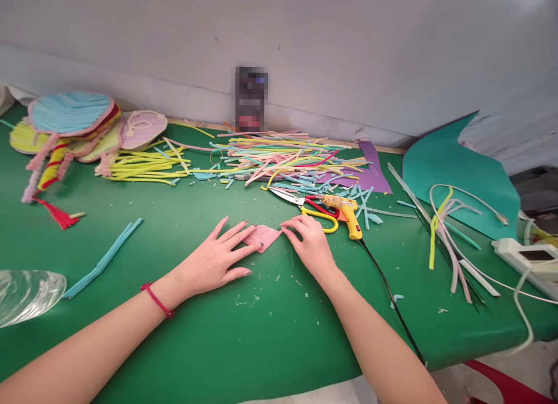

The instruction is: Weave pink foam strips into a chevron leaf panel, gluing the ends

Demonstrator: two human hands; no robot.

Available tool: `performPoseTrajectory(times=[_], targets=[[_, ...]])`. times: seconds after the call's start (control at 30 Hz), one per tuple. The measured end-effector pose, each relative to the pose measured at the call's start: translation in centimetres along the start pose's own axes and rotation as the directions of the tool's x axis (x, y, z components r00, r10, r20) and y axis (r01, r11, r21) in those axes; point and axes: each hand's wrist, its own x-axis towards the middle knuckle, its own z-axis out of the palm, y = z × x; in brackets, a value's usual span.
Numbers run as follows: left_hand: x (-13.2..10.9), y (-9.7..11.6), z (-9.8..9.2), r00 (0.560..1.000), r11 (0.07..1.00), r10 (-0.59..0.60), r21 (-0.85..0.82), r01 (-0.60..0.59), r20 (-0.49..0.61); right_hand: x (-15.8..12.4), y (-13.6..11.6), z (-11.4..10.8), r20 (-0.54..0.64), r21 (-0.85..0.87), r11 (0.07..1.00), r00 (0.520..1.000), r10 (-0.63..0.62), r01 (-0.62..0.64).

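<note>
W/ L hand (209,261) spread, fingertips on the pink piece (268,236) btwn both hands, & R hand (311,244) pinching its R tip, best press lightly & evenly on the counter (261,340) so the ridges don't shift.

Moderately bright, even indoor light, source unseen; wall (331,55) greyish, lightest at upper right. Glints on clear container (32,296), stretched at left edge by wide-angle distortion. Dark upright object (250,99) pixelated, detail unreadable.
</note>
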Motion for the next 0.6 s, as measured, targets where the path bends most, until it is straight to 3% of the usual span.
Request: performPoseTrajectory(times=[0.1,0.2,0.37,0.43,0.6], targets=[[0.0,0.0,-0.1,0.999,0.999,0.012,-0.042,-0.014,-0.037,0.0,0.0,-0.1,-0.016,0.020,1.000,1.000,0.015,-0.014],[-0.1,-0.1,-0.5,0.990,0.997,0.014,-0.079,-0.025,-0.144,0.2,0.1,-0.4,-0.083,0.030,0.997,0.994,0.074,-0.072],[-0.4,-0.6,-1.1,0.906,0.978,-0.160,-0.185,0.093,-0.392,0.5,0.4,-1.2,-0.248,0.085,0.992,0.962,0.112,-0.094],[-0.4,-0.8,-1.2,0.887,0.973,-0.192,-0.199,0.117,-0.420,0.7,0.6,-1.6,-0.283,0.138,0.983,0.946,0.158,-0.123],[-0.5,-0.9,-1.1,0.888,0.971,-0.213,-0.187,0.147,-0.408,0.7,0.7,-2.0,-0.294,0.263,0.950,0.923,0.246,-0.169]])
